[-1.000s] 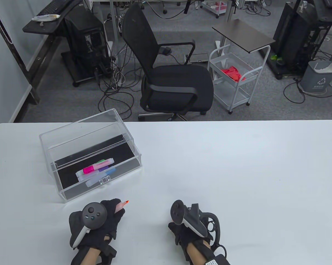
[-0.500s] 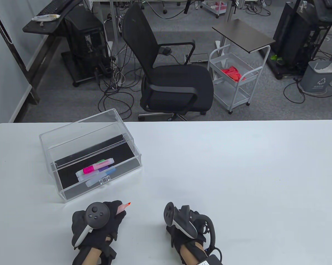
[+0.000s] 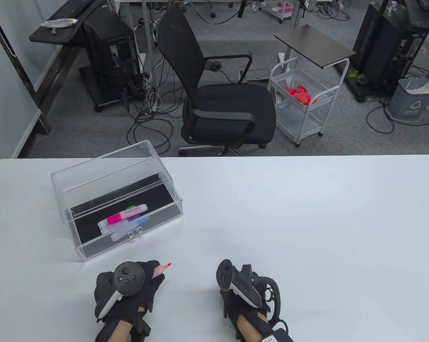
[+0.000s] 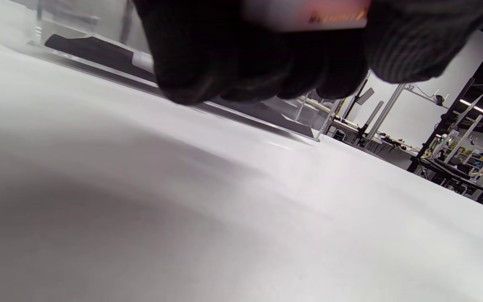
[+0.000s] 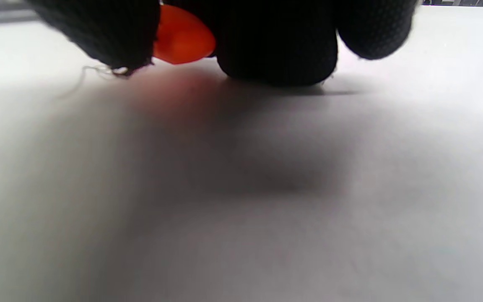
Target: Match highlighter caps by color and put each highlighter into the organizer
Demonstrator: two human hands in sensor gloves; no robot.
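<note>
My left hand [image 3: 136, 285] grips an uncapped orange highlighter [image 3: 161, 269] near the table's front edge; its orange tip points up and to the right. The pale barrel [image 4: 308, 14] shows between the curled fingers in the left wrist view. My right hand [image 3: 236, 295] lies to the right, low on the table, its fingers curled round an orange cap [image 5: 180, 37]. The clear organizer [image 3: 116, 199] stands at the left with several capped highlighters [image 3: 125, 219] in its open drawer.
The white table [image 3: 289, 221] stretches wide to the right of the hands. Beyond its far edge stand a black office chair [image 3: 218, 89] and a white cart [image 3: 303, 103].
The left hand with the highlighter has shifted slightly right and down. The right hand drifted left, then back a little; the gap between the hands is smaller than a second ago.
</note>
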